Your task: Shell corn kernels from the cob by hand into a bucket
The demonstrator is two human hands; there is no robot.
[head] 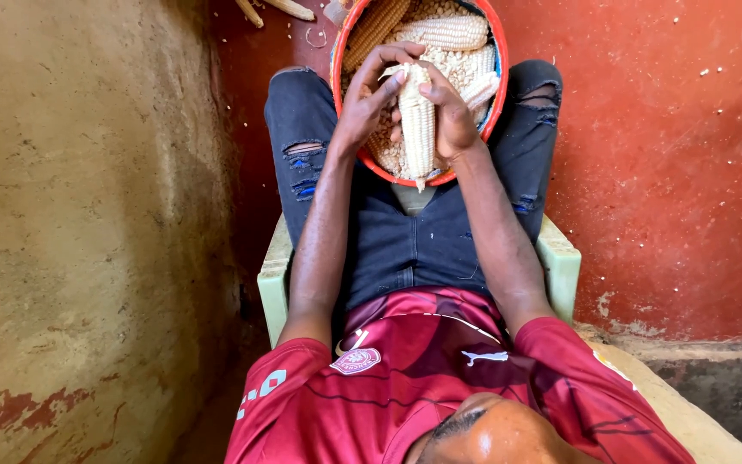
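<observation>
Corn cob (419, 129), pale and long, is held upright over a red basin (498, 94) resting on the seated person's lap. Both forearms stretch straight forward from the shoulders, elbows close to the body. The left hand (367, 103) wraps the cob's upper part, fingers curled over its tip. The right hand (454, 116) grips the cob from the other side, thumb pressing the kernels. Inside the basin lie loose kernels and more cobs (444, 33). The person sits on a pale green plastic chair (563, 266) on a red floor (672, 172).
</observation>
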